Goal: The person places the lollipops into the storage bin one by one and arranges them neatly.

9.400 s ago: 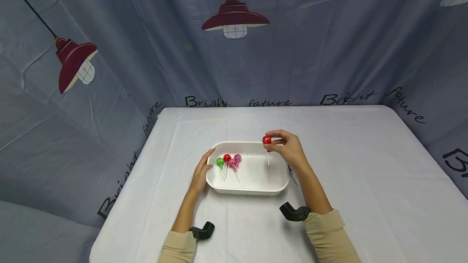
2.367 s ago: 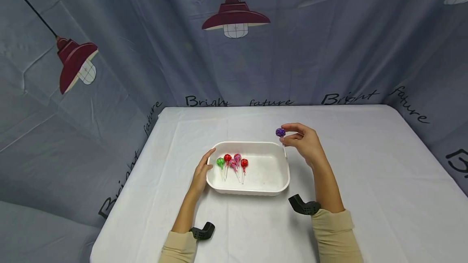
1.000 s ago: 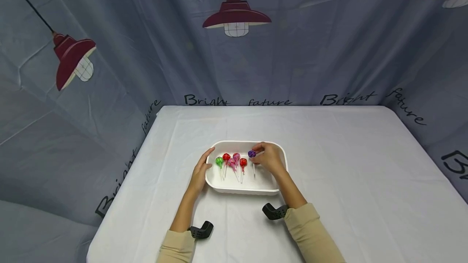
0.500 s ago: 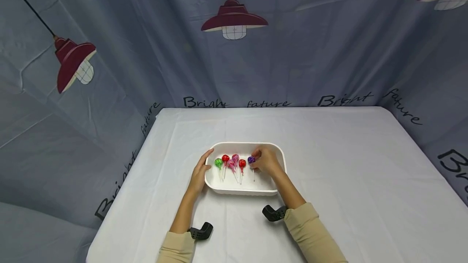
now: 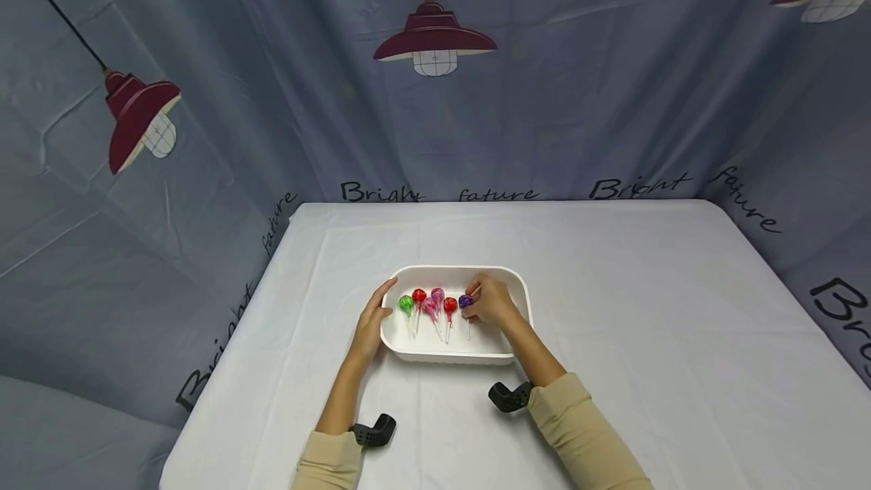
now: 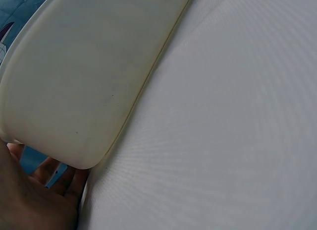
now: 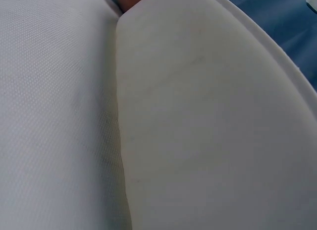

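With the left hand [image 5: 373,321] resting flat-fingered against the white tray [image 5: 517,289], the right hand [image 5: 491,307], pinching the purple lollipop [image 5: 466,301] low inside, should lay it parallel beside the 4 others.

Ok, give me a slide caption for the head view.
Right hand sets purple lollipop into white tray; left hand steadies its side.

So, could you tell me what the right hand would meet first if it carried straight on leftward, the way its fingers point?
The right hand grips the purple lollipop; going left, it would probably meet the red lollipop first, inside the white tray.
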Tool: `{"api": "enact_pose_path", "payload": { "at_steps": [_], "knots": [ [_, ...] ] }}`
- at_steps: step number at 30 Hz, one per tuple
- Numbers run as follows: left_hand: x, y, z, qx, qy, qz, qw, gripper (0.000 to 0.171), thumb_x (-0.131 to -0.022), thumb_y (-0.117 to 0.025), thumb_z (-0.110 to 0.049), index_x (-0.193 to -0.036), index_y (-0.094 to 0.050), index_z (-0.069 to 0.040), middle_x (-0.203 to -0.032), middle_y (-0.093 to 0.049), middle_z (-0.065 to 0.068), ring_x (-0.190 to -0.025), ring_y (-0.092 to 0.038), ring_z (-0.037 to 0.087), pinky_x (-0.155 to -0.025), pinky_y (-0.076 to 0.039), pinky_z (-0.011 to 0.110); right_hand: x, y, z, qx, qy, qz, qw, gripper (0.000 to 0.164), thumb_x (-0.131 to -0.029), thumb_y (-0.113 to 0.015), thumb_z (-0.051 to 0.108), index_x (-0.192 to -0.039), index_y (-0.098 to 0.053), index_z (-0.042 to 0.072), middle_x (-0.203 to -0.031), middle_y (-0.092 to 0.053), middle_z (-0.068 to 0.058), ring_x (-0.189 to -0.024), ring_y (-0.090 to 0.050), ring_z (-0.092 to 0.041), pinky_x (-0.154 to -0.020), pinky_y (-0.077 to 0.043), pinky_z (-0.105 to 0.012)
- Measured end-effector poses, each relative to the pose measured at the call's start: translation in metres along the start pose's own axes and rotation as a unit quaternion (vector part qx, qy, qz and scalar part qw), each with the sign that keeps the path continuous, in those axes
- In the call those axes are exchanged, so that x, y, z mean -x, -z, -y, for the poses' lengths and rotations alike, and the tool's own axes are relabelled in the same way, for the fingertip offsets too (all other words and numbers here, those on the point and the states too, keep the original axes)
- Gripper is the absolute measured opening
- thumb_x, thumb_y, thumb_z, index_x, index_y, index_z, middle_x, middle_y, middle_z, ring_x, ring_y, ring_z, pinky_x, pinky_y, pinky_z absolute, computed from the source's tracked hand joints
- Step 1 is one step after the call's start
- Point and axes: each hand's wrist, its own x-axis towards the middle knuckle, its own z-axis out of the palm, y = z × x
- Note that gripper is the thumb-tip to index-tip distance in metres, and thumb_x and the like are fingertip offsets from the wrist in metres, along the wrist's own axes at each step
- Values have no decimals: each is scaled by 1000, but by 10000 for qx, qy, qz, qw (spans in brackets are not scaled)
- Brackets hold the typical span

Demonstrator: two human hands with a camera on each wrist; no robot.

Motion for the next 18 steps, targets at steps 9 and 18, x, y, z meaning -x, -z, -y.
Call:
{"api": "enact_pose_path", "payload": {
  "at_steps": [9, 18],
  "knots": [
    [-3, -1, -1, 103, 31, 25, 9999, 54, -87, -33, 6, -141, -35, -2, -149, -24, 14, -138, -15, 23, -112, -11, 37, 0, 4, 0, 90, -62, -31, 9999, 38, -62, -76, -12, -94, -56, -5, -83, -55, -16, -55, -57, -17, -50, -54, -27],
    [-10, 5, 19, 228, 332, -37, 9992, 53, -89, -38, -1, -140, -41, -15, -151, -23, 9, -138, -14, 18, -112, -10, 37, 10, 18, 7, 1626, 755, -498, 9825, 34, -67, -80, 9, -95, -63, 1, -83, -62, -12, -69, -54, -21, -61, -46, -31]
  ]
}}
